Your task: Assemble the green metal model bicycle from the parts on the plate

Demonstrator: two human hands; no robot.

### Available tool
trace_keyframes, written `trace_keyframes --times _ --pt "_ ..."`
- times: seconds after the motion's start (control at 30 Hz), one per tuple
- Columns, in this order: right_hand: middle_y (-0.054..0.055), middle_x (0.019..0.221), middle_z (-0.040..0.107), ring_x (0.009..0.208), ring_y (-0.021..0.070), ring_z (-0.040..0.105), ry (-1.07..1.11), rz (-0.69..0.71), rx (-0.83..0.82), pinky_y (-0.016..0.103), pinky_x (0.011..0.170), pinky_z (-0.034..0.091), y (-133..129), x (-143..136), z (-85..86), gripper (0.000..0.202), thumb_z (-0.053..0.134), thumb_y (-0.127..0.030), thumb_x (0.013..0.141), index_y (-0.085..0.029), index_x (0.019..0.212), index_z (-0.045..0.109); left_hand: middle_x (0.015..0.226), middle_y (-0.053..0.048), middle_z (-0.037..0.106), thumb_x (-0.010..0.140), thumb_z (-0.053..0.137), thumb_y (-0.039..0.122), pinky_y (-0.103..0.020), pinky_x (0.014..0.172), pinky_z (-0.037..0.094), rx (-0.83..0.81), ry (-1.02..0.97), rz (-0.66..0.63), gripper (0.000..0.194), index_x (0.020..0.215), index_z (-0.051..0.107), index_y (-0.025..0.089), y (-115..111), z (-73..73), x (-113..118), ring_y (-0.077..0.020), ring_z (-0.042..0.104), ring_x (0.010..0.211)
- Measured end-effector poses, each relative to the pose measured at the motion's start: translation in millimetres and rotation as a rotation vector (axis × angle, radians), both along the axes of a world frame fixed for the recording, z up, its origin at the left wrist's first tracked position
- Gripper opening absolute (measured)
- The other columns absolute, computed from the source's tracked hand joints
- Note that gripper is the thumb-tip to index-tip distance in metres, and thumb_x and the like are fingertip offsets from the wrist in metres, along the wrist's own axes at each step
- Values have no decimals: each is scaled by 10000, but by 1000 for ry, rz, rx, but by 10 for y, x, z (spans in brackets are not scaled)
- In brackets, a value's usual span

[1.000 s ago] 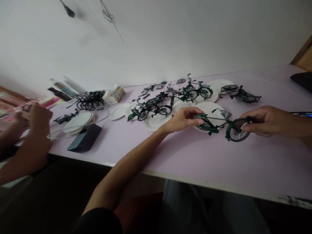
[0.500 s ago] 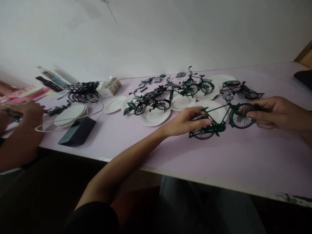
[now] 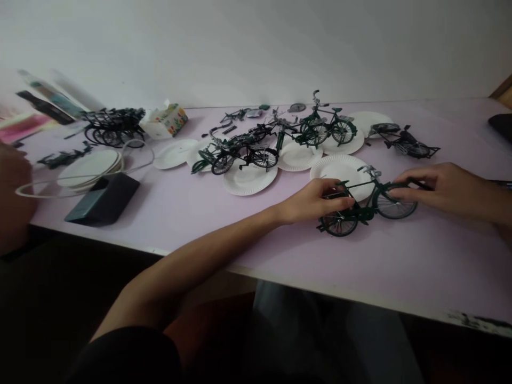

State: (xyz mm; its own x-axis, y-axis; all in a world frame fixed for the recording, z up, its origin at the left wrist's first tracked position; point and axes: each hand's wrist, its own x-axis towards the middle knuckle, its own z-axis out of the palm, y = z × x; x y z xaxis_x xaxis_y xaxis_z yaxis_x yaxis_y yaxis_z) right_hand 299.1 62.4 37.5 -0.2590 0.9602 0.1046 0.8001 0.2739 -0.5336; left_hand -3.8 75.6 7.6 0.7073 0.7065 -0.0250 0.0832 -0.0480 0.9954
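A dark green model bicycle [image 3: 362,210] stands upright on the table, handlebars to the right. My left hand [image 3: 316,202] is closed on its rear part, thumb and fingers around the frame below the saddle. At the front wheel, my right hand [image 3: 444,189] has its thumb and fingertips closed on the upper rim and mudguard. Something dark and thin shows between the fingers of that hand, too hidden to name. Just behind the bicycle lies a white paper plate [image 3: 340,165].
More model bicycles [image 3: 244,157] lie on paper plates at the back; another bicycle [image 3: 404,140] rests at right. Leftward are a plate stack [image 3: 88,169], a dark angular block [image 3: 102,200], a cable, a tissue box [image 3: 170,121] and grouped bicycles [image 3: 114,127]. Another person's arm [image 3: 14,197] is far left.
The bicycle has come down slightly and its wheels now meet the tabletop. My right hand has shifted from the front wheel's side to its upper edge. The view has turned a little right.
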Motion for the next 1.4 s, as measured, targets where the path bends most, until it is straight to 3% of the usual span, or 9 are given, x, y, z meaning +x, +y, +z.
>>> trace_keyframes --times 0.1,0.23,0.43,0.6,0.8,0.93,1.07,1.23,1.4 --pt "103 970 817 860 254 708 -130 -70 15 397 789 470 -67 -14 103 342 682 -534 956 -225 957 829 811 20 619 869 833 409 -251 688 471 -17 -12 -39 324 905 645 147 -9 -34 16 -98 567 729" --pt "93 960 794 888 243 705 -141 -151 154 394 796 451 -202 -103 249 372 539 -479 1043 -228 1017 813 822 10 633 891 805 396 -238 657 493 -30 15 -46 303 899 642 140 -5 -52 23 -87 570 699" --pt "45 1070 716 946 193 672 -21 115 481 355 809 469 -388 -379 264 221 631 -380 1059 -315 1120 833 849 -8 652 927 773 384 -233 616 497 -84 4 -30 278 951 659 132 10 -67 33 -87 585 679" --pt "-11 1033 720 808 158 630 147 190 415 356 681 426 -531 -512 192 299 760 -314 989 -474 1236 813 803 9 634 877 843 410 -241 631 490 -87 17 -21 329 911 668 133 -10 10 15 -85 568 673" --pt "-31 1046 752 855 208 702 213 269 322 375 693 512 -574 -677 106 379 787 -318 963 -560 1255 776 775 16 625 847 863 449 -242 636 480 -53 70 2 364 867 657 150 0 52 -18 -94 564 681" --pt "-31 1007 786 856 224 733 162 224 397 401 755 546 -592 -740 110 282 662 -292 1040 -501 1180 790 794 3 627 838 865 487 -247 606 462 -57 46 7 389 891 675 152 21 -15 -6 -104 565 681" --pt "0 903 811 660 199 702 -14 275 476 362 627 514 -579 -707 106 152 674 -396 1035 -357 1109 800 810 -6 633 839 867 519 -238 589 450 -88 -16 98 425 913 679 145 3 -13 24 -97 556 681" --pt "59 929 837 681 247 745 -256 288 461 382 624 523 -538 -685 36 483 696 -676 946 -257 1170 781 800 -20 647 952 734 629 -248 556 501 -141 -152 97 475 913 655 163 -91 103 42 -117 622 662" --pt "76 1009 831 731 251 777 -232 165 518 361 585 537 -550 -664 -16 435 701 -593 961 -229 1196 662 959 -81 705 964 578 808 -296 654 624 -87 -337 -10 632 982 656 182 -193 146 39 -188 716 847"
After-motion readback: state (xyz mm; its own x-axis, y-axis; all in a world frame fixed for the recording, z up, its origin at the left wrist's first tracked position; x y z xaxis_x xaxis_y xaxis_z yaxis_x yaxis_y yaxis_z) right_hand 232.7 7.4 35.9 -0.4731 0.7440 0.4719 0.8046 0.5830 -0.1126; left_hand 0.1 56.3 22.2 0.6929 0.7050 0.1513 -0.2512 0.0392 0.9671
